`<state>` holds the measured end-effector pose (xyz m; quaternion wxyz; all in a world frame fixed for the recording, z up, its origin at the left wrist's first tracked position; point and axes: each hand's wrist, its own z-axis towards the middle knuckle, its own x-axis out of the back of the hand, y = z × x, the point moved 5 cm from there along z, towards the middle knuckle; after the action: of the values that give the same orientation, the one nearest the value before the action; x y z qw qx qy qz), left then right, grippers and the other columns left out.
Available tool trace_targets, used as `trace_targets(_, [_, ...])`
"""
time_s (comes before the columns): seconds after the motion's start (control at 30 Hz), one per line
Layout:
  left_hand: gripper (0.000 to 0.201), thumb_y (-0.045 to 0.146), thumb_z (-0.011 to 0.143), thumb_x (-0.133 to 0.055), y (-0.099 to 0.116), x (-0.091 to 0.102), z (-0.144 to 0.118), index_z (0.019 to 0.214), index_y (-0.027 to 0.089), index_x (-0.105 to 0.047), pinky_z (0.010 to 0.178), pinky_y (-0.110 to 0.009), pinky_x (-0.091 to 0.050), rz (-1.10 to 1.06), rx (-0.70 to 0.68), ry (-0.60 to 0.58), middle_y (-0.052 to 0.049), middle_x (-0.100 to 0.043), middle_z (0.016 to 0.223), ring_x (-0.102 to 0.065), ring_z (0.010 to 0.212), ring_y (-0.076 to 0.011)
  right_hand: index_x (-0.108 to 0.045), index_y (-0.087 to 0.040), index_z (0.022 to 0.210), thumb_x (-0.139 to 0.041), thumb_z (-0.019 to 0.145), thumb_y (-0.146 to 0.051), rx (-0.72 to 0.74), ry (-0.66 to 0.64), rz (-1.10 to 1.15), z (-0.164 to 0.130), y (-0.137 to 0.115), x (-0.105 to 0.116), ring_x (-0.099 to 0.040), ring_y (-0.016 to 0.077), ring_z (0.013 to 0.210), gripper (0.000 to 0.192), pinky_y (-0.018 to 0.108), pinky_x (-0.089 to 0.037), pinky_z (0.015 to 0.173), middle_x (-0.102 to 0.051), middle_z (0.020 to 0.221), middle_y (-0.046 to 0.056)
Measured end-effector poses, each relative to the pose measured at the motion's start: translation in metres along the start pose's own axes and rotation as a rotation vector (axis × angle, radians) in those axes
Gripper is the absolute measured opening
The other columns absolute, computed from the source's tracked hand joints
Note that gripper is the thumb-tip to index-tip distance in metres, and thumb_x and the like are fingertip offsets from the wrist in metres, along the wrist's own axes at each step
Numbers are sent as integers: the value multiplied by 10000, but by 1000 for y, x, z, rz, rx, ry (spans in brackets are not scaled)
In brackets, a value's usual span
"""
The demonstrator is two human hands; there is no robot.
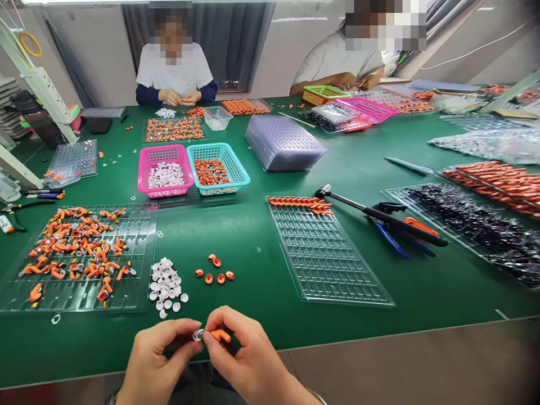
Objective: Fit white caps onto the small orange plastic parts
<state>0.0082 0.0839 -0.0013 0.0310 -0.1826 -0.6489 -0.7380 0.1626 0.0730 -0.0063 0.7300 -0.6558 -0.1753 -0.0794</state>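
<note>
At the table's front edge, my left hand (158,354) pinches a small white round cap (198,335) between thumb and fingertips. My right hand (248,354) grips a small orange curved part (221,336), partly hidden by its fingers. Cap and orange part are close together; whether they touch, I cannot tell. Just beyond my left hand lies a heap of white round caps (166,284). Several small orange cups (220,278) are scattered to its right. A clear tray (141,292) at the left carries many orange curved parts (76,242).
A ribbed clear tray (333,264) has orange parts along its far end. Beside it lie a hammer (379,216) and blue-handled pliers (390,239). Pink (165,192) and turquoise (242,179) baskets stand mid-table, near stacked plastic trays (282,143). Two people work opposite.
</note>
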Motion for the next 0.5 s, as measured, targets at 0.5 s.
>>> trace_targets(0.5, [260, 76, 768, -730, 8, 1, -3, 929, 274, -774, 704, -94, -579, 119, -174, 15, 48, -825, 831, -781, 708, -118, -528, -196, 704, -503, 825, -217, -39, -54, 7, -2, 3, -7, -428, 112, 524, 126, 220, -346, 501, -482, 595, -43])
